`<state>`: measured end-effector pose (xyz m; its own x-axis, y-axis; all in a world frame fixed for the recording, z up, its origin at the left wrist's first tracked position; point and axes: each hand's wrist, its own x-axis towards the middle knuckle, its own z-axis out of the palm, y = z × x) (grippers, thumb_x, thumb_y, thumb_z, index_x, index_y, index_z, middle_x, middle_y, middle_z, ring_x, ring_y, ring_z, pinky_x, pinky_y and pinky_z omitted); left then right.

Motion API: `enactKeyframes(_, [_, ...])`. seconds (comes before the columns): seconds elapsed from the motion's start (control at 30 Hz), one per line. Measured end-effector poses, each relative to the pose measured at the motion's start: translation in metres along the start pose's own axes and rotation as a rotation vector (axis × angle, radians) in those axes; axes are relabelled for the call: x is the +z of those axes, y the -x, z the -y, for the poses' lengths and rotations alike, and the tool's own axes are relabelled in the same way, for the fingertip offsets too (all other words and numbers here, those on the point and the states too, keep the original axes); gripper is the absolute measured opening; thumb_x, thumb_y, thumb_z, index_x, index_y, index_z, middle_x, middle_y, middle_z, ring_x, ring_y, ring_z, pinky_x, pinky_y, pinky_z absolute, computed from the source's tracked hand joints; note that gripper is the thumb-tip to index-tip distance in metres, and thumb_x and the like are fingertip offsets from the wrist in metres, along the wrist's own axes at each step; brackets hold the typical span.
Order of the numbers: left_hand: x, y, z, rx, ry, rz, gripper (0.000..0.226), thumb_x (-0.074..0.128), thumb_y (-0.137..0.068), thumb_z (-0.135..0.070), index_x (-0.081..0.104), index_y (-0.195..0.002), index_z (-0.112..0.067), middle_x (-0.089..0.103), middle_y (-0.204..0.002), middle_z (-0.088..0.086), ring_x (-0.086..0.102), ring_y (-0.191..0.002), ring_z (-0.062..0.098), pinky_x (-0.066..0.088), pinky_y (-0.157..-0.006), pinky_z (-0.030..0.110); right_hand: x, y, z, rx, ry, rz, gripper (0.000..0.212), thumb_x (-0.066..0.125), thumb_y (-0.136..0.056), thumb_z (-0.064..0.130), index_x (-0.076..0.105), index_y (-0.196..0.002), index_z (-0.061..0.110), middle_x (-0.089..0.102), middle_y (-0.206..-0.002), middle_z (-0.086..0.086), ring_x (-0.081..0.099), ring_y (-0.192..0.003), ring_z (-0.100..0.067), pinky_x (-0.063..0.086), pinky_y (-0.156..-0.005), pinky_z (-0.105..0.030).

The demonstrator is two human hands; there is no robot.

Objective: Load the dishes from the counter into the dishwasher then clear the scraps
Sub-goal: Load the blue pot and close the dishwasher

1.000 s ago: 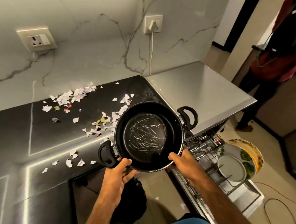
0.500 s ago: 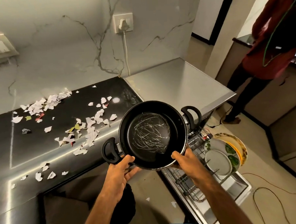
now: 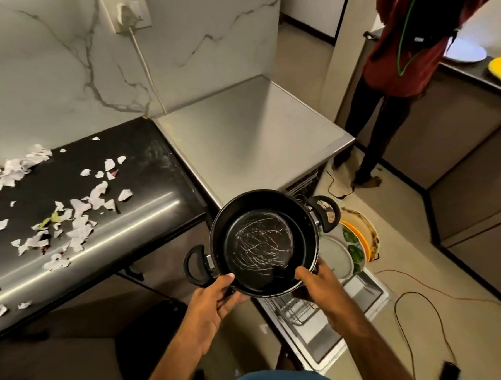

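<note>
I hold a black two-handled pot (image 3: 263,243) with a scratched bottom in the air, past the counter's edge and above the open dishwasher's rack (image 3: 296,311). My left hand (image 3: 213,303) grips the near rim by the left handle. My right hand (image 3: 316,285) grips the near rim on the right. Several plates (image 3: 349,242) stand upright in the rack to the right of the pot. Torn paper scraps (image 3: 71,219) lie scattered over the black counter (image 3: 144,178) on the left.
The dishwasher's steel top (image 3: 252,131) sits beside the counter. A plugged cable (image 3: 147,64) runs down the marble wall. Another person (image 3: 405,74) stands at the far right by a second counter. Cables (image 3: 417,297) trail across the floor. A dark bag (image 3: 152,340) sits below the counter.
The pot, held in both hands, has moved right, off the counter and over the dishwasher rack. My view has swung right, so the scraps sit further left.
</note>
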<state>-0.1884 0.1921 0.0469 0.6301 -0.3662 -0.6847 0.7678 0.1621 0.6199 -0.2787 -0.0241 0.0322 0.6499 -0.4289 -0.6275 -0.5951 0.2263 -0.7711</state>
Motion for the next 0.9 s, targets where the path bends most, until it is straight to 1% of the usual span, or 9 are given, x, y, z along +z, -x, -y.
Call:
enactKeyframes(0.33, [0.086,-0.023,0.058,-0.111,-0.044,-0.067,0.02,0.059,-0.099,-0.009,0.067,-0.114,0.001,0.075,-0.108,0.02,0.074,-0.101,0.03,0.063,-0.081,0.03,-0.088,-0.027,-0.039,0.108,-0.154,-0.072,0.054,0.065,-0.096,0.014,0.05,-0.147,0.028,0.072,-0.121,-0.004,0.079,-0.093,-0.024,0.066,-0.08,-0.043])
enactKeyframes(0.47, [0.105,-0.038,0.072,-0.057,-0.149,-0.161,0.042,0.068,-0.095,-0.014,0.053,-0.134,-0.012,0.07,-0.122,0.012,0.071,-0.109,0.025,0.057,-0.095,0.036,-0.109,-0.035,-0.041,0.153,-0.202,-0.108,0.048,0.063,-0.099,0.013,0.051,-0.143,0.028,0.066,-0.126,-0.006,0.077,-0.098,-0.033,0.065,-0.07,-0.033])
enactKeyframes(0.5, [0.107,-0.043,0.074,0.018,-0.292,-0.217,0.053,0.071,-0.093,-0.018,0.047,-0.141,-0.023,0.063,-0.133,0.007,0.063,-0.122,0.023,0.051,-0.103,0.039,-0.113,-0.038,-0.042,0.162,-0.214,-0.116,0.048,0.062,-0.099,0.013,0.051,-0.142,0.029,0.065,-0.128,-0.006,0.077,-0.099,-0.035,0.064,-0.069,-0.032])
enactKeyframes(0.57, [0.111,-0.048,0.071,0.238,-0.697,-0.276,0.084,0.074,-0.09,-0.028,0.024,-0.156,-0.035,0.019,-0.165,0.002,0.025,-0.149,0.019,0.033,-0.116,0.039,-0.118,-0.045,-0.044,0.171,-0.232,-0.138,0.048,0.064,-0.097,0.014,0.052,-0.141,0.029,0.064,-0.132,-0.007,0.076,-0.099,-0.036,0.065,-0.072,-0.036])
enactKeyframes(0.63, [0.109,-0.056,0.071,0.539,-1.092,-0.16,0.098,0.073,-0.089,-0.037,0.006,-0.161,-0.037,-0.011,-0.168,-0.01,-0.005,-0.154,0.012,0.015,-0.12,0.036,-0.121,-0.049,-0.046,0.176,-0.249,-0.16,0.046,0.066,-0.096,0.016,0.053,-0.138,0.03,0.064,-0.132,-0.009,0.076,-0.099,-0.037,0.066,-0.076,-0.04])
enactKeyframes(0.7, [0.111,-0.074,0.071,0.674,-1.501,0.16,0.08,0.058,-0.094,-0.054,0.012,-0.158,-0.045,0.002,-0.169,-0.016,-0.008,-0.154,0.005,0.005,-0.125,0.04,-0.125,-0.055,-0.043,0.193,-0.26,-0.175,0.046,0.067,-0.097,0.019,0.052,-0.139,0.028,0.065,-0.131,-0.01,0.078,-0.093,-0.036,0.066,-0.077,-0.042])
enactKeyframes(0.77, [0.117,-0.094,0.074,0.627,-1.772,0.437,0.062,0.044,-0.097,-0.062,0.027,-0.154,-0.044,0.023,-0.163,-0.02,0.004,-0.153,0.001,0.002,-0.127,0.042,-0.128,-0.062,-0.037,0.206,-0.263,-0.184,0.05,0.068,-0.096,0.021,0.049,-0.143,0.026,0.065,-0.129,-0.01,0.079,-0.088,-0.035,0.066,-0.078,-0.044])
enactKeyframes(0.83, [0.131,-0.111,0.077,0.617,-1.809,0.538,0.049,0.046,-0.099,-0.055,0.044,-0.146,-0.04,0.048,-0.148,-0.019,0.03,-0.145,0.001,0.004,-0.126,0.037,-0.131,-0.07,-0.03,0.23,-0.253,-0.197,0.059,0.07,-0.095,0.024,0.044,-0.149,0.027,0.064,-0.128,-0.008,0.079,-0.09,-0.033,0.066,-0.079,-0.045])
enactKeyframes(0.9, [0.148,-0.123,0.076,0.641,-1.734,0.57,0.03,0.051,-0.1,-0.038,0.06,-0.128,-0.034,0.068,-0.121,-0.013,0.055,-0.12,0.005,0.023,-0.119,0.03,-0.136,-0.078,-0.026,0.256,-0.224,-0.218,0.068,0.072,-0.094,0.029,0.039,-0.152,0.029,0.063,-0.124,-0.006,0.079,-0.091,-0.031,0.066,-0.077,-0.044])
